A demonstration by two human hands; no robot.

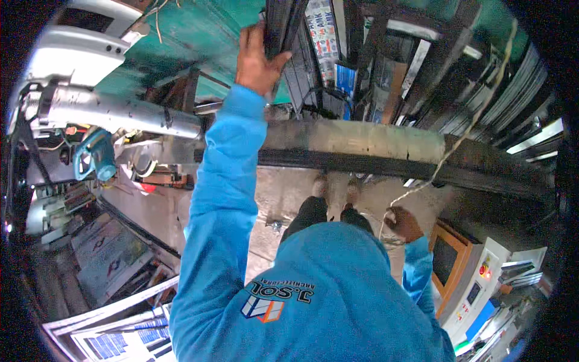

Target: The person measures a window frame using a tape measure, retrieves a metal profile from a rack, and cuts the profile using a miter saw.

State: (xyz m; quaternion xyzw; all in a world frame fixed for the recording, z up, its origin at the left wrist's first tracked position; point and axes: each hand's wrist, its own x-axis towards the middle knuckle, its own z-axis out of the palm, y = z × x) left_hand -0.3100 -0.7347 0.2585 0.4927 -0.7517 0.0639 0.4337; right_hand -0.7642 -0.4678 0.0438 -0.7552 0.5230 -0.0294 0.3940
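- Fingers (278, 60) of the left hand (258, 60): wrapped and clamped on a dark bar (280, 24), thumb on its right side; the bar rises from the grip toward the top edge.
- Right hand (403, 223): closed around a pale cord (458, 142), which runs up and to the right from the fist.
- Long dark beam (374, 163): lies crosswise between both hands.
- Grey machine (470, 283): just right of the right hand.

Pretty cramped workshop — green wall (199, 36) up top, dusty concrete floor (283, 193) down the middle, a long dark beam (386, 158) crossing it. Grey machine (114, 111) on the left, a control cabinet (467, 280) with a screen on the right — metal strips (512, 90) stacked behind.
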